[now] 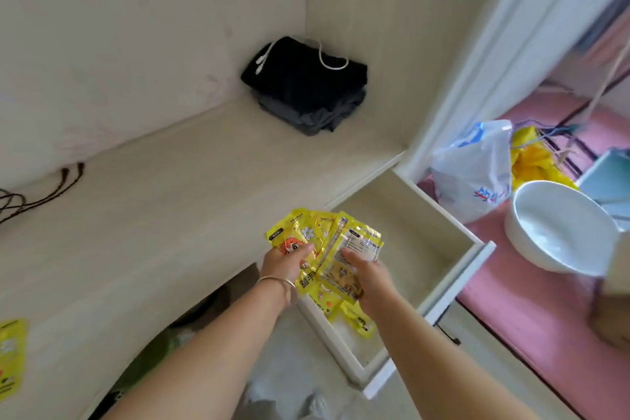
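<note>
Open drawer below yellow packets

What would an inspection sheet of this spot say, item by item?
surface: pale wooden desk, open drawer at its right end.
job's things: fan of yellow packets held over the drawer; more packets lie inside it.
clutter: folded dark clothes in the corner; a stray packet at the left edge.
fingers: left hand and right hand both grip the fan.
cables: white cable on the clothes; dark cables at left.
surroundings: white basin, plastic bag, pink floor at right.

Left hand, right hand: tight grip
</note>
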`<state>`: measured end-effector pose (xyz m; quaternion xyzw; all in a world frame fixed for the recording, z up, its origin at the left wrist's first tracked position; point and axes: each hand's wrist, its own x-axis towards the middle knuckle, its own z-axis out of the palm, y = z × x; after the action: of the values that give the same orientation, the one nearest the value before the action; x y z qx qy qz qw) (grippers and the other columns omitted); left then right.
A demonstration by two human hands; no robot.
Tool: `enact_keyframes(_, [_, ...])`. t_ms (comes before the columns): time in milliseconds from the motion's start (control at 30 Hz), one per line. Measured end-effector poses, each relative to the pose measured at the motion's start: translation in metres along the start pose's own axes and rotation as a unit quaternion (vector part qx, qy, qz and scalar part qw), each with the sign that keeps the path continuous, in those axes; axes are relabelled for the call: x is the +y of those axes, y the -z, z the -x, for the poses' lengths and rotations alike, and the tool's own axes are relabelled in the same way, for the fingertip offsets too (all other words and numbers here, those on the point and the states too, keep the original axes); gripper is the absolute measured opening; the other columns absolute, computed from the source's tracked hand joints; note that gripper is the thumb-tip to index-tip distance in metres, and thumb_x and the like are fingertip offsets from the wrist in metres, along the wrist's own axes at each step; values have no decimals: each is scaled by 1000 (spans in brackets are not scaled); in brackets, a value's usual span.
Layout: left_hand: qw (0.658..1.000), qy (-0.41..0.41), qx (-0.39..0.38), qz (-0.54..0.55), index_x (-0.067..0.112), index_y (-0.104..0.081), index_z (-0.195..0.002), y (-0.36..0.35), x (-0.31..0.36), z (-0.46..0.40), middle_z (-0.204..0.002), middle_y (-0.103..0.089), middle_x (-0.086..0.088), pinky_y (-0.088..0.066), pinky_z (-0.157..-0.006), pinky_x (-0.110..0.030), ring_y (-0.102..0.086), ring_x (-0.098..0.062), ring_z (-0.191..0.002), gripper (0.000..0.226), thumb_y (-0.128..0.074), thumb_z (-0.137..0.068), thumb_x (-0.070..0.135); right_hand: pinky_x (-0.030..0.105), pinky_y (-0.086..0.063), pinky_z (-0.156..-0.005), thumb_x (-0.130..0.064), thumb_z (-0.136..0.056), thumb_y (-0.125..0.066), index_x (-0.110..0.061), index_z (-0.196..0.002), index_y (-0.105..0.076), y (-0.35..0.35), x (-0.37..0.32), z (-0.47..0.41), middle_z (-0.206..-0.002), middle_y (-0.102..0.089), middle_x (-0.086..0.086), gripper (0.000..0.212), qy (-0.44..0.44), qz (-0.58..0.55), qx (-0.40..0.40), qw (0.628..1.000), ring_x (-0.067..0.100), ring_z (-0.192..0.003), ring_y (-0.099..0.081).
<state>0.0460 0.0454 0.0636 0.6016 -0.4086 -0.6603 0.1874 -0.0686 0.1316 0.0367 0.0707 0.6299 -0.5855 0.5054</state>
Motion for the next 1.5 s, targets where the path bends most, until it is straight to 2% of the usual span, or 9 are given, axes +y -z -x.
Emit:
enact_keyframes(133, [997,23,-60,-53,13,-52,-87,-53,7,-19,-86,-56,-6,-38,-82,-29,-51,-22,-90,24,-72,-81,24,45,-56,-84,-15,-80,-73,-9,-105,-60,37,-14,-23,-93,-70,15,29,-9,-43,58,997,31,-78,-68])
enact_keyframes(300, [979,49,-134,-146,4,-60,-108,-100,10,-61,-103,-64,-10,-46,-93,-40,-58,-28,-100,49,-73,-77,40,45,-55,-86,-19,-78,-75,-9,-106,-62,61,-22,-54,-98,-71,16,32,-22,-90,131,987,31,-78,-69])
enact_keyframes(500, [953,69,-199,-217,5,-64,-106,-143,1,-117,-105,-70,-17,-51,-93,-52,-67,-32,-97,36,-76,-73,10,52,-51,-95,-34,-67,-81,-13,-106,-68,73,-20,-89,-103,-73,11,46,-45,-88,190,977,33,-97,-69])
enact_keyframes(633, [946,79,-177,-261,7,-64,-99,-172,-18,-145,-96,-67,-13,-52,-86,-39,-62,-27,-86,27,-72,-74,10,50,-51,-95,-27,-77,-75,-14,-97,-67,85,-16,-114,-101,-72,10,26,-72,-88,217,970,32,-96,-68])
enact_keyframes(767, [938,86,-156,-297,12,-56,-90,-198,-43,-171,-93,-62,-10,-41,-78,-31,-56,-27,-87,17,-69,-78,12,47,-51,-96,-23,-80,-72,-11,-111,-64,102,-4,-144,-106,-70,9,33,-101,-103,261,954,31,-99,-66])
enact_keyframes(967, [929,100,-140,-329,7,-60,-105,-220,-75,-206,-101,-63,-13,-41,-79,-31,-56,-28,-89,27,-68,-80,14,37,-47,-93,-19,-85,-65,-10,-118,-60,128,8,-187,-115,-65,9,34,-144,-92,296,940,28,-105,-61])
enact_keyframes(1100, [926,94,-129,-342,11,-60,-93,-224,-90,-222,-106,-67,-17,-41,-78,-30,-57,-28,-89,13,-67,-82,15,36,-47,-88,-22,-84,-69,-5,-121,-52,136,15,-202,-116,-61,10,44,-164,-72,330,927,32,-111,-58])
enact_keyframes(1333, [890,34,-97,-444,8,-53,-124,-225,-89,-220,-122,-62,-16,-46,-91,-36,-57,-36,-112,50,-71,-80,27,28,-42,-82,-16,-87,-66,-6,-144,-31,132,8,-198,-138,-51,14,67,-177,-20,387,905,32,-121,-54])
enact_keyframes(1500, [879,37,-74,-469,13,-38,-139,-210,-71,-206,-138,-42,-17,-39,-104,-37,-46,-34,-126,73,-73,-76,27,38,-46,-100,-19,-87,-61,-12,-146,-27,110,-5,-180,-144,-45,12,68,-163,70,388,904,31,-125,-51])
